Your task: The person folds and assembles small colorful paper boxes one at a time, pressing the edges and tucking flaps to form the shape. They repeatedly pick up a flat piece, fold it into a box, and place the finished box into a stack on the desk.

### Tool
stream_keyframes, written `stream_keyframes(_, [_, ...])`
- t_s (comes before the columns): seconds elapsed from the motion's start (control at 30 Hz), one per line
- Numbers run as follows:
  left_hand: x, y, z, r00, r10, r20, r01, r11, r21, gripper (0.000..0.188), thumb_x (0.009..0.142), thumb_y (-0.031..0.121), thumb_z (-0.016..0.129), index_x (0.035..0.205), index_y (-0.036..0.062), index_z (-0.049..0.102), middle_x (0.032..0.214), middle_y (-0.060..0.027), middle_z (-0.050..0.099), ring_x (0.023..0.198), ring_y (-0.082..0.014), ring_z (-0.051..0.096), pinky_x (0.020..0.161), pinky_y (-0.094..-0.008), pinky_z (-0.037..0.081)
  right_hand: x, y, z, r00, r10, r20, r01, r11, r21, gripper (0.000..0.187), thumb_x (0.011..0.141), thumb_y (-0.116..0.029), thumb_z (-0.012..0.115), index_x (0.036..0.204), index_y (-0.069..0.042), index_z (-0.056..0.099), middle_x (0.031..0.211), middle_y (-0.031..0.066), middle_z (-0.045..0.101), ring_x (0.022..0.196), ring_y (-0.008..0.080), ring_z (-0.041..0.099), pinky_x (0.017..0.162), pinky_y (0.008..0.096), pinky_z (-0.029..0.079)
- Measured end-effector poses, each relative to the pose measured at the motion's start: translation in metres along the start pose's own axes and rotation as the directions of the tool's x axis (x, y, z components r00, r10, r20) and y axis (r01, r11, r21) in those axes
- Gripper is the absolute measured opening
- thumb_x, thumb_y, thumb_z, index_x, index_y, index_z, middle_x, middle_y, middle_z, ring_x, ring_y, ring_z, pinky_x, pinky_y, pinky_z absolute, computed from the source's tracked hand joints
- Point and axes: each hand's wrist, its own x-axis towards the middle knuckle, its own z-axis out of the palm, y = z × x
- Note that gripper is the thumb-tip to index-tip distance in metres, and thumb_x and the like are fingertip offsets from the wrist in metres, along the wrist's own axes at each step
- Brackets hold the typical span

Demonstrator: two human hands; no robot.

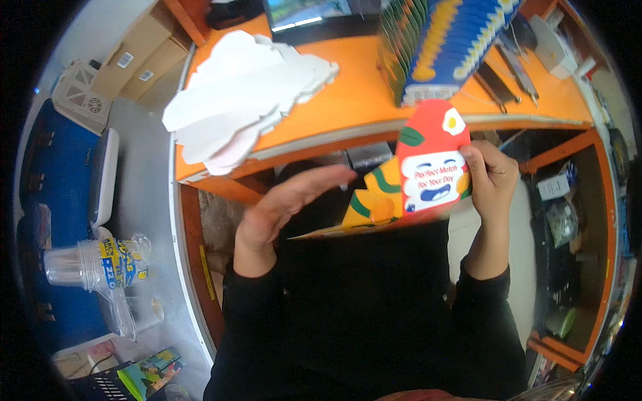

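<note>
My right hand [493, 175] grips the right edge of a printed cardboard carton [433, 147], thumb on its front. The carton is partly folded: a red panel with a rounded top and a cartoon smiling face, and a yellow panel with green leaf shapes angled off to the left. I hold it in front of my body, off the desk's near edge. To its left my left hand [287, 204] is raised, fingers stretched out together, with nothing seen in it. On the orange desk [354, 83] lies a pile of white die-cut card blanks [247, 93].
A tall stack of nested printed cartons [438, 50] stands at the desk's back right, near a dark strap-like tool [495, 83]. A screen [321, 15] is behind. Bagged clear plastic cups [80, 265] sit on the grey surface at left. Orange shelving [598, 294] stands right.
</note>
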Motion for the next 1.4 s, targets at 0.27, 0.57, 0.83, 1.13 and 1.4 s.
stream_keyframes(0.27, [0.024, -0.014, 0.051, 0.776, -0.6, 0.193, 0.594, 0.799, 0.095, 0.058, 0.094, 0.02, 0.065, 0.143, 0.0016, 0.04, 0.138, -0.0092, 0.053, 0.127, -0.0178, 0.049, 0.104, -0.032, 0.039, -0.033, 0.015, 0.002, 0.961, -0.181, -0.207, 0.081, 0.906, -0.415, 0.029, 0.074, -0.017, 0.081, 0.1, -0.006, 0.072, 0.095, 0.0103, 0.068, 0.094, 0.0242, 0.062, 0.082, 0.0338, 0.047])
stream_keyframes(0.57, [0.028, -0.061, 0.07, 0.866, -0.443, 0.23, 0.456, 0.89, -0.003, 0.037, 0.102, 0.023, 0.052, 0.131, -0.0009, 0.05, 0.12, -0.0088, 0.062, 0.113, -0.0139, 0.057, 0.096, -0.03, 0.046, -0.069, -0.001, 0.013, 0.919, -0.17, 0.355, 0.23, 0.964, -0.132, 0.039, 0.083, -0.03, 0.073, 0.114, -0.008, 0.068, 0.12, 0.0124, 0.067, 0.118, 0.032, 0.059, 0.102, 0.0468, 0.041])
stream_keyframes(0.83, [0.034, -0.074, 0.08, 0.813, -0.559, 0.16, 0.581, 0.791, -0.19, 0.052, 0.103, 0.043, 0.042, 0.132, 0.0005, 0.051, 0.128, -0.0131, 0.059, 0.116, -0.0209, 0.059, 0.097, -0.0335, 0.048, -0.087, 0.02, 0.009, 0.896, -0.085, 0.435, 0.071, 0.996, 0.047, 0.026, 0.093, -0.021, 0.063, 0.108, -0.001, 0.07, 0.103, 0.0162, 0.072, 0.095, 0.0308, 0.07, 0.087, 0.0387, 0.054])
stream_keyframes(1.13, [0.053, -0.043, 0.097, 0.966, -0.195, -0.17, 0.175, 0.977, -0.123, 0.036, 0.096, 0.021, 0.065, 0.125, 0.0011, 0.058, 0.116, -0.0151, 0.067, 0.102, -0.0196, 0.068, 0.088, -0.0317, 0.055, -0.055, 0.006, 0.013, 0.988, -0.091, 0.125, 0.048, 0.95, 0.308, 0.03, 0.101, -0.016, 0.05, 0.124, -0.004, 0.064, 0.118, 0.016, 0.068, 0.105, 0.0281, 0.069, 0.089, 0.0341, 0.054])
stream_keyframes(1.4, [0.05, -0.068, 0.102, 0.867, -0.28, -0.411, 0.275, 0.959, -0.073, 0.022, 0.096, 0.015, 0.063, 0.112, -0.0002, 0.063, 0.099, -0.0077, 0.07, 0.089, -0.0131, 0.068, 0.075, -0.0273, 0.054, -0.055, 0.001, 0.027, 0.95, -0.22, 0.222, 0.242, 0.968, -0.073, 0.046, 0.078, 0.004, 0.065, 0.123, -0.008, 0.067, 0.126, 0.0189, 0.063, 0.112, 0.0348, 0.064, 0.097, 0.0406, 0.051])
